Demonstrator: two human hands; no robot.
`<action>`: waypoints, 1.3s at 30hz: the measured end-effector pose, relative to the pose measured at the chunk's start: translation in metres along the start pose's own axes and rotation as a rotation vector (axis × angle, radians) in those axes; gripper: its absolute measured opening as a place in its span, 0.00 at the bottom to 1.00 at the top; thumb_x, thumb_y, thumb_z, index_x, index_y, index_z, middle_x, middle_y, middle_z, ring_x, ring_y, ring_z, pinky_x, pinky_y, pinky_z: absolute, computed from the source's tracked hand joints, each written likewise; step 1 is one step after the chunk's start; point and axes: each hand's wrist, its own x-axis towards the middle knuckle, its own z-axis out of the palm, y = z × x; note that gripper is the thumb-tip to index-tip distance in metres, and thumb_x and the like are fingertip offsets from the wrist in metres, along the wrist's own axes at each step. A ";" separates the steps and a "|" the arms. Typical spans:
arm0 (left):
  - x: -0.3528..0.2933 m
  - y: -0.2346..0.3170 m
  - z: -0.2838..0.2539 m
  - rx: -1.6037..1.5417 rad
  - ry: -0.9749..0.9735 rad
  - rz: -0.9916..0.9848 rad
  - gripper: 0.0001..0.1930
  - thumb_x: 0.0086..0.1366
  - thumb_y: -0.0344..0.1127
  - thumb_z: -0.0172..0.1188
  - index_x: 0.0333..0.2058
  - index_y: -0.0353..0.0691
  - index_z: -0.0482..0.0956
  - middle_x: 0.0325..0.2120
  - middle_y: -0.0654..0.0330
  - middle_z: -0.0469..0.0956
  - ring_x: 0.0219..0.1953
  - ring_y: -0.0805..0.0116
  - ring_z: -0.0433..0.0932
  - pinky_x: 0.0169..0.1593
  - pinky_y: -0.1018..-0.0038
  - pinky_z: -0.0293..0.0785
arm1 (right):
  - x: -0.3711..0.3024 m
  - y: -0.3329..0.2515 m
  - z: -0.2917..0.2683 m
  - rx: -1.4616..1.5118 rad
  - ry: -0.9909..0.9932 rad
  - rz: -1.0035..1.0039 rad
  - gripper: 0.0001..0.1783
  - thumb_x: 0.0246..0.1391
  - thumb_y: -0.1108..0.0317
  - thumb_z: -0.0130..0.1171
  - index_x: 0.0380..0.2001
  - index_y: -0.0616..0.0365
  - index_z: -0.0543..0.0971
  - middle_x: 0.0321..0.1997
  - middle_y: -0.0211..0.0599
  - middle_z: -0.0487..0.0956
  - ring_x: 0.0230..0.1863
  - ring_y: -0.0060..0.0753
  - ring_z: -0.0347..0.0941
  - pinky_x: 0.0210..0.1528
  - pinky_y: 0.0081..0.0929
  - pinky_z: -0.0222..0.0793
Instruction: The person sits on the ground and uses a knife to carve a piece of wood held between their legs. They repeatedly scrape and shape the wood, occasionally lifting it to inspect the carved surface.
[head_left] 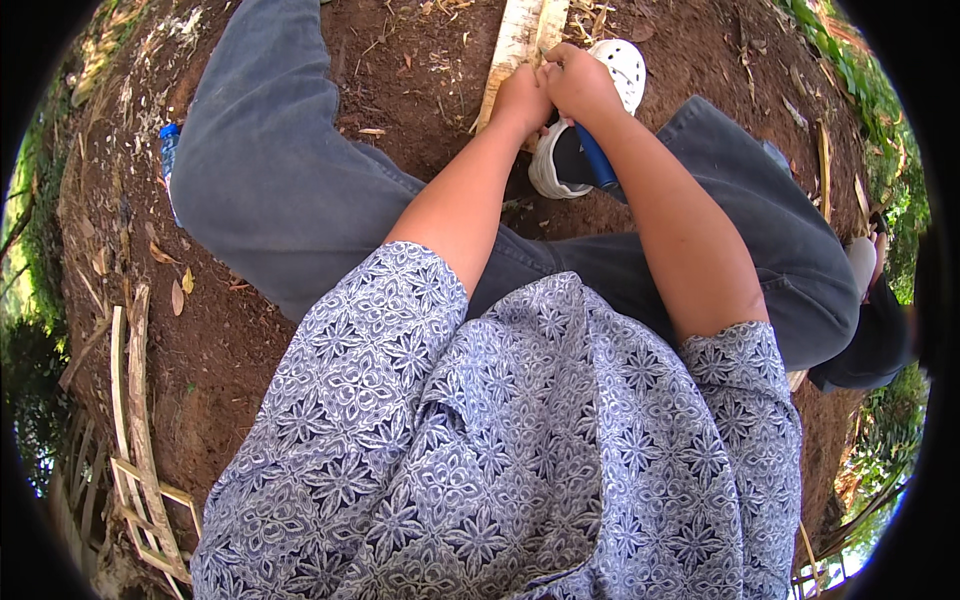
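Observation:
A pale wooden plank (517,32) with rough, bark-marked faces lies on the ground ahead of me, running away from my hands. My left hand (522,99) is closed at its near end; what its fingers grip is hidden. Beside it, almost touching, my right hand (580,86) is closed around a blue-handled tool (596,158). The handle sticks out beneath my right wrist toward me, and the tool's working end cannot be made out. A white clog (622,68) on my foot is just beyond my right hand, partly covered by it.
Bare brown soil (400,95) with wood shavings and dry leaves surrounds my bent legs. A blue-capped bottle (170,150) stands by my left knee. Long wooden strips (140,420) lie at the lower left. Another person in dark clothing (872,335) is at the right edge.

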 end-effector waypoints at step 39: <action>-0.010 -0.002 0.008 -0.220 0.026 -0.068 0.25 0.71 0.47 0.40 0.36 0.28 0.78 0.29 0.48 0.80 0.27 0.55 0.83 0.25 0.62 0.83 | 0.056 -0.012 -0.034 0.036 0.276 0.033 0.13 0.60 0.70 0.56 0.45 0.61 0.83 0.40 0.52 0.85 0.40 0.44 0.84 0.45 0.32 0.78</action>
